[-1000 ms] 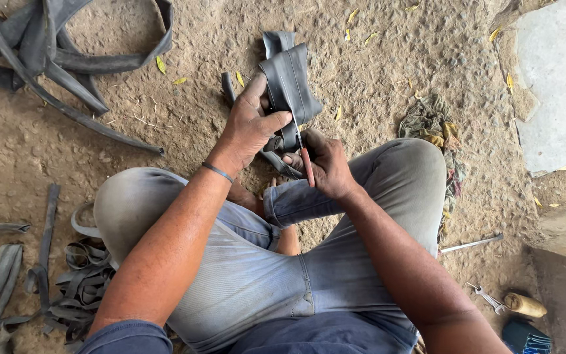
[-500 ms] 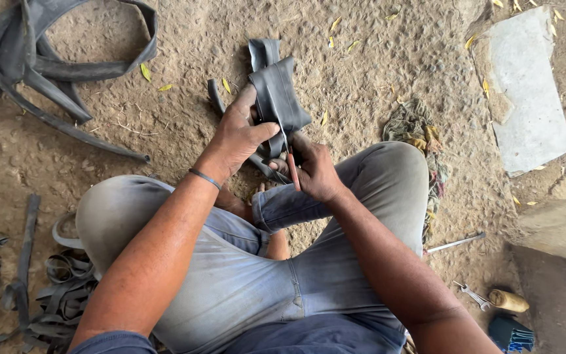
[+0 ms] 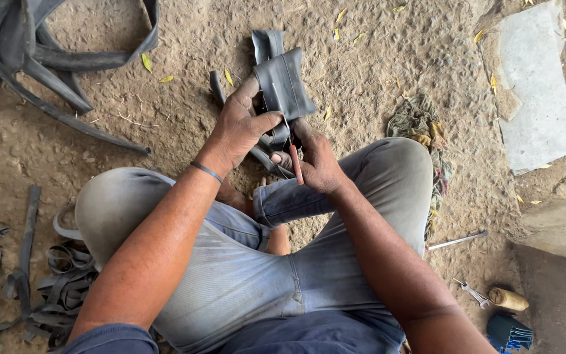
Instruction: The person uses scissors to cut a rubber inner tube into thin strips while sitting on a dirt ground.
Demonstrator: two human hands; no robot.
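I sit on the dirt ground with my knees spread, in grey trousers. My left hand [image 3: 240, 124] grips a folded piece of black rubber inner tube [image 3: 285, 77] and holds it up in front of me. My right hand [image 3: 316, 160] holds a thin tool with a reddish-brown handle [image 3: 294, 162]; its metal tip rests against the rubber just right of my left thumb. More of the tube hangs down between both hands, partly hidden by them.
A tangle of black rubber tubes [image 3: 31, 56] lies top left, cut rubber strips [image 3: 27, 282] bottom left. A crumpled rag [image 3: 420, 124] lies by my right knee. A grey slab [image 3: 535, 85] lies top right; a metal rod [image 3: 456, 241], spanner [image 3: 473, 293] and wooden handle [image 3: 509, 299] lie bottom right.
The view has shifted slightly. My left hand has regripped the folded rubber a little higher, and my right hand has brought the tool's tip up against it.
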